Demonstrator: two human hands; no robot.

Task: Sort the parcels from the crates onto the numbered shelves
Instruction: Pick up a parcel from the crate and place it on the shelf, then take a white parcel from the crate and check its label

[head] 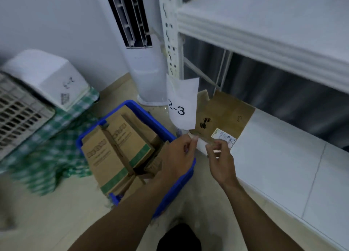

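A flat brown parcel [224, 116] with a white shipping label [223, 137] lies on the lower white shelf [283, 165], just right of a paper tag reading "2-3" [182, 107]. My left hand [179, 154] pinches the parcel's near left corner. My right hand [220, 158] curls its fingers round the near edge beside the label. A blue crate [162, 129] on the floor under my left forearm holds several brown cardboard parcels with green stripes [117, 148].
The white rack's upright [170, 33] and upper shelf [264, 39] stand above the parcel. A white tower air conditioner [143, 65] is behind the crate. At left, a white box [47, 76] and a slotted grille [17, 110] sit on green checked cloth [56, 146].
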